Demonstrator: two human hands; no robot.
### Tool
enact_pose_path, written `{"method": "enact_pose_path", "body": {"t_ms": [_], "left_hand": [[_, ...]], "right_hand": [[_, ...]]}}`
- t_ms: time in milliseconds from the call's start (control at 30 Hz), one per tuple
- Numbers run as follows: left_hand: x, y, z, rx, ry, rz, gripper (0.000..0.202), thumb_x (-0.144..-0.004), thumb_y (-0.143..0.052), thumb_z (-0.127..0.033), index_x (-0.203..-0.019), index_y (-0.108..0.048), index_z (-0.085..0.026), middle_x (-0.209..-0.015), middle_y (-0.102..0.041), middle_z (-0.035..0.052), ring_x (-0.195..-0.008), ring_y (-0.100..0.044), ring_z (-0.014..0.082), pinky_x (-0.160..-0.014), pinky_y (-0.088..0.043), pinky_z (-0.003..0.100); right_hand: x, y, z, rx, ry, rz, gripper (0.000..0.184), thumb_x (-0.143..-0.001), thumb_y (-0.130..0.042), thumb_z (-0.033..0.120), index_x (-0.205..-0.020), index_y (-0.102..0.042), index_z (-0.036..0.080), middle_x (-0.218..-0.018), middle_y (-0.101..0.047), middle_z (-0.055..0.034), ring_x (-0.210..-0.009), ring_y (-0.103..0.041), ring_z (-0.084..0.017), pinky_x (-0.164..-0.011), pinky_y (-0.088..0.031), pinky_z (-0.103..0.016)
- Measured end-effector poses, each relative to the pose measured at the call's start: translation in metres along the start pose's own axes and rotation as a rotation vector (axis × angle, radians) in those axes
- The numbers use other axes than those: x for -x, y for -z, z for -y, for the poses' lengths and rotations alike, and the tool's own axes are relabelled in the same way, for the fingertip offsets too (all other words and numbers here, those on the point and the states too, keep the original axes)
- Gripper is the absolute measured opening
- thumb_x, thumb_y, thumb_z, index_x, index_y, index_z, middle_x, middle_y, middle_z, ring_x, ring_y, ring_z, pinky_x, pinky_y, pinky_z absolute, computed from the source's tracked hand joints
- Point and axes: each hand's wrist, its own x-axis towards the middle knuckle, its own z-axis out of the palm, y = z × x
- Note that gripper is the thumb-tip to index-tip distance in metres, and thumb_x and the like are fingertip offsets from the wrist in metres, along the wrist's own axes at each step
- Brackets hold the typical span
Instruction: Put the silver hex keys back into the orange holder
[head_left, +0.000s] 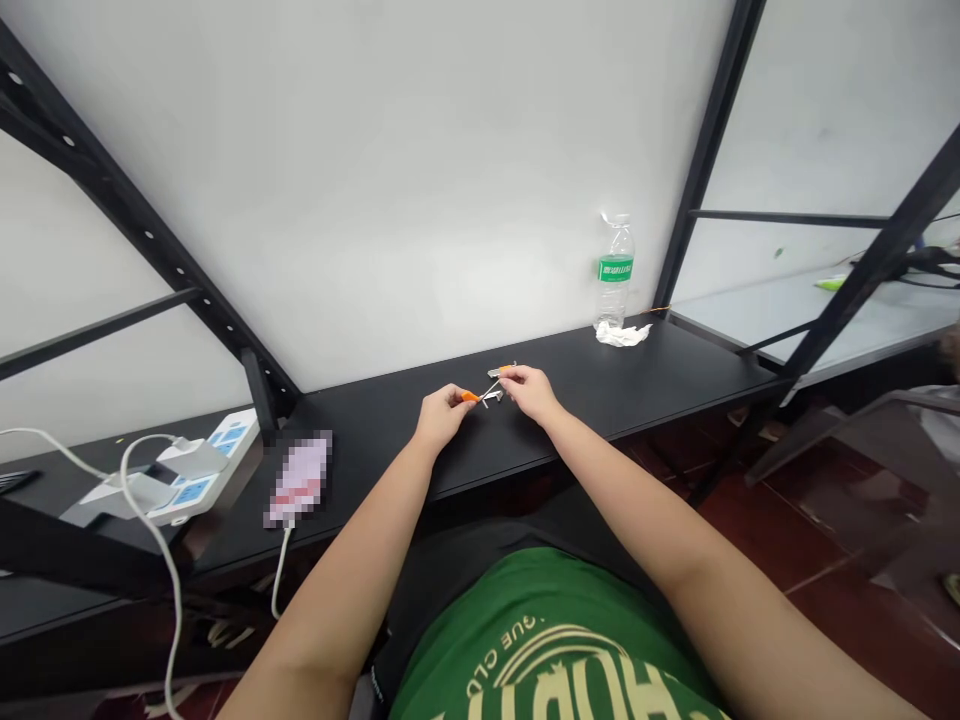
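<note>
L hand (442,412) pinches orange-tipped tool (471,397); R hand (532,388) pinches small metal pc (496,373), above black desk (637,380).

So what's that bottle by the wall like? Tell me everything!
The bottle is clear plastic with a green label round its middle, and looks nearly empty. It stands upright at the back of the black table, close to the white wall. A crumpled white tissue lies at its foot. Nobody is holding it.

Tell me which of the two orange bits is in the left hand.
The nearer, lower orange bit, pinched by the left hand. The other orange bit sits farther back towards the wall, at the fingertips of the right hand.
</note>
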Motion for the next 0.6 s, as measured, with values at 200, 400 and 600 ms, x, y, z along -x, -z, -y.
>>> {"method": "enact_pose_path", "body": {"t_ms": [200, 400, 600], "left_hand": [[0.0014, 0.0001, -0.0036, -0.036, -0.005, 0.013, 0.016, -0.076, -0.077, -0.037, -0.079, -0.071, -0.022, -0.078, -0.075, 0.0009, -0.073, -0.067, 0.0198, -0.07, -0.048, 0.032], [0.0007, -0.0012, -0.0013, -0.02, 0.002, -0.008, 0.014, -0.076, -0.075, -0.036, -0.08, -0.07, -0.023, -0.079, -0.076, 0.0009, -0.075, -0.069, 0.0199, -0.071, -0.051, 0.032], [0.0029, -0.0008, -0.0057, -0.017, -0.023, -0.005, 0.014, -0.077, -0.075, -0.035, -0.08, -0.069, -0.023, -0.079, -0.076, 0.0015, -0.074, -0.069, 0.0199, -0.071, -0.051, 0.032]], "right_hand": [[-0.003, -0.0044, 0.0014, -0.055, -0.022, -0.038, 0.025, -0.081, -0.066, 0.037, -0.093, -0.074, 0.016, -0.072, -0.065, -0.0009, -0.057, -0.056, -0.013, -0.056, -0.047, -0.026], [-0.0024, -0.0043, -0.0015, -0.039, -0.027, -0.006, 0.022, -0.082, -0.066, 0.033, -0.095, -0.073, 0.016, -0.074, -0.066, -0.0009, -0.056, -0.056, -0.012, -0.056, -0.048, -0.026], [0.0009, -0.0063, 0.0004, 0.072, -0.028, 0.085, 0.019, -0.088, -0.063, 0.028, -0.097, -0.075, 0.015, -0.07, -0.067, -0.0016, -0.055, -0.059, -0.013, -0.057, -0.051, -0.026]]}}
